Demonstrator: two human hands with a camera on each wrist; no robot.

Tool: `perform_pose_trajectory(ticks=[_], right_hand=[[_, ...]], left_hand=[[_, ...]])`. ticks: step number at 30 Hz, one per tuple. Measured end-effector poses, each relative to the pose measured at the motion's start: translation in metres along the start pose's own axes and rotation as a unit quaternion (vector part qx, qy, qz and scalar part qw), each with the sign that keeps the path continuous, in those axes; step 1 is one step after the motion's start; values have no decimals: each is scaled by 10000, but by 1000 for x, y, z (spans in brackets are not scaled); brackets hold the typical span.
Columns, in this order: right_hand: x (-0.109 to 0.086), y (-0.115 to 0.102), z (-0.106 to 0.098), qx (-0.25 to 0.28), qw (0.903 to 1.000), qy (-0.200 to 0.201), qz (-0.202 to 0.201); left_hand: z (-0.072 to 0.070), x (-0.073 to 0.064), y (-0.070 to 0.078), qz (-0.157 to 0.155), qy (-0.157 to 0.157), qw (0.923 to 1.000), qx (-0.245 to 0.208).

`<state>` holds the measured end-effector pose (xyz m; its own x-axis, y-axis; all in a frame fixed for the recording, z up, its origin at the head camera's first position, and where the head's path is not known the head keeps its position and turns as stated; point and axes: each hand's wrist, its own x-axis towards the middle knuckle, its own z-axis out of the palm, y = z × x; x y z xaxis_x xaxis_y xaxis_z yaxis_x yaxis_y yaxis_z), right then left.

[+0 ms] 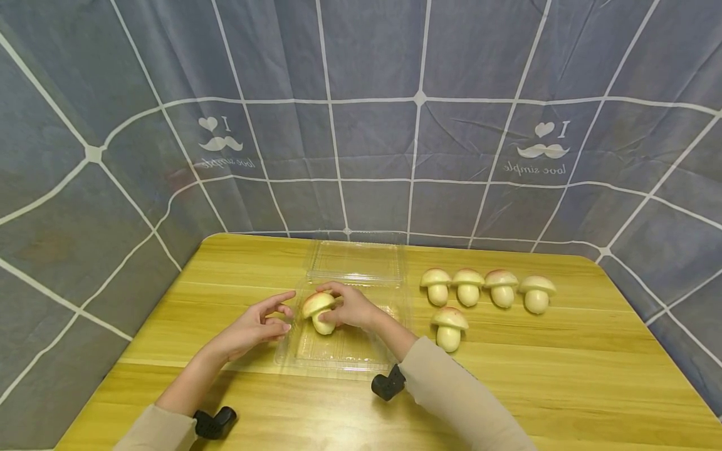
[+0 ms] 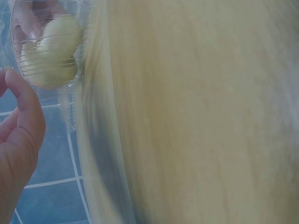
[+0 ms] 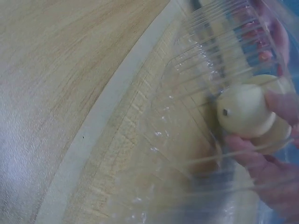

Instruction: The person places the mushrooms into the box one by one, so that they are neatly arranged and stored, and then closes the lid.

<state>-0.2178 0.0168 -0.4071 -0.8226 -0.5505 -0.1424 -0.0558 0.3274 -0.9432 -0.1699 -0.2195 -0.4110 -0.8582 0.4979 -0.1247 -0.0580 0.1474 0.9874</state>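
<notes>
A clear plastic clamshell box (image 1: 344, 357) lies on the table with its lid (image 1: 356, 260) folded back towards the curtain. Inside, at the left, is a mushroom figure (image 1: 316, 305) with a pale cap tinged red and a thick stem. My right hand (image 1: 351, 307) grips this mushroom, thumb and fingers around it. In the right wrist view the rounded stem end of the mushroom (image 3: 245, 111) shows through the box wall. My left hand (image 1: 256, 327) is at the box's left edge, fingers loosely bent and holding nothing. Whether its fingertips touch the box I cannot tell.
To the right of the box, several like mushrooms (image 1: 501, 289) stand in a row. One more mushroom (image 1: 449, 329) is in front of them. A grey curtain (image 1: 372, 138) with white lines hangs behind the wooden table (image 1: 564, 382).
</notes>
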Motion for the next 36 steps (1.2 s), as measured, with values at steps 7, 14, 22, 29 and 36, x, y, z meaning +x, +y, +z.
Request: perform_pose_trajectory(ticks=[7, 14, 22, 29, 36], right_hand=[[-1, 1, 2, 240, 9997, 90, 14], [-1, 5, 3, 454, 9989, 120, 39], [-1, 6, 2, 416, 9991, 94, -15], [-7, -3, 0, 447, 9990, 50, 18], [-8, 3, -6, 378, 9993, -41, 19]], left_hand=[[2, 0, 1, 42, -7, 10000, -32], [2, 0, -1, 47, 31, 10000, 18], [1, 2, -3, 22, 18, 10000, 52], [1, 2, -2, 29, -18, 10000, 62], [1, 1, -2, 44, -53, 10000, 11]])
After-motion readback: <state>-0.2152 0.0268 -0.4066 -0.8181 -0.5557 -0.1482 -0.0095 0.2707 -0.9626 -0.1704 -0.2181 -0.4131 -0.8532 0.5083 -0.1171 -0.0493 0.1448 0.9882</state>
